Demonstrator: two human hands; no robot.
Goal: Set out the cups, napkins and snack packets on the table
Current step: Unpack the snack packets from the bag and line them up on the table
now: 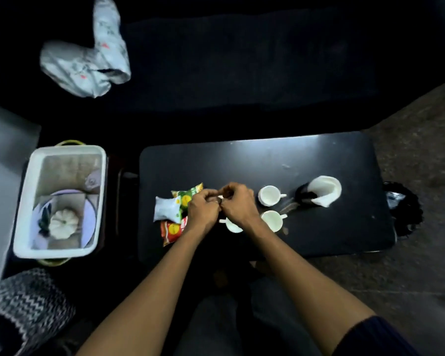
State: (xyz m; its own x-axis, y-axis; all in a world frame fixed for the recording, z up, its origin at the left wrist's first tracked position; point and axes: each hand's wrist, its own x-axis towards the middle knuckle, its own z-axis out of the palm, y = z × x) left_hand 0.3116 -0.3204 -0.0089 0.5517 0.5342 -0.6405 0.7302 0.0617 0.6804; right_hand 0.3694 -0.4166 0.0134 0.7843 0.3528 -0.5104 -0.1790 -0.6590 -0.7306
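While both hands, left hand [202, 205] and right hand [235, 202], are pinching something small and unidentifiable at table [319, 160] centre, the wrists are risking knocking the cup [233, 225] at 6 o'clock.

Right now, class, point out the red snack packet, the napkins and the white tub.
red snack packet [170, 231], head view, printed front.
napkins [325, 190], head view, folded top.
white tub [21, 201], head view, left rim.

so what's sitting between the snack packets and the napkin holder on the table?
In the head view, between the snack packets and the napkin holder are both hands, left hand and right hand, working together, plus three white cups.
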